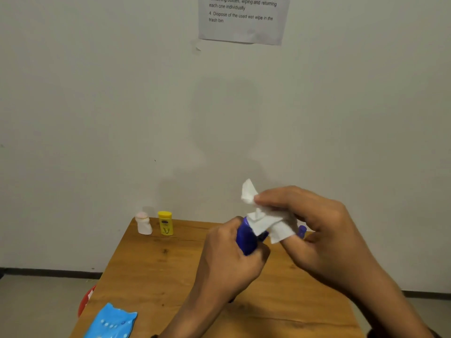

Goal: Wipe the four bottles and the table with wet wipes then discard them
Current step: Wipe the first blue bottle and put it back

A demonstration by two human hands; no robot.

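left hand: my view has it lower centre, fingers curled round the blue bottle, held above the table.
right hand: right of centre, thumb and fingers pinching the white wet wipe onto the bottle's top.
blue bottle axis: tilted, top toward upper right of frame, base toward lower left; cap hidden by wipe.
wipe: crumpled, one corner sticking up.
other bottles: white bottle and yellow bottle upright, side by side, table's far left edge; second blue item behind right fingers, mostly hidden.
wipes pack: blue, lower left.
wall: instruction sheet, top centre.
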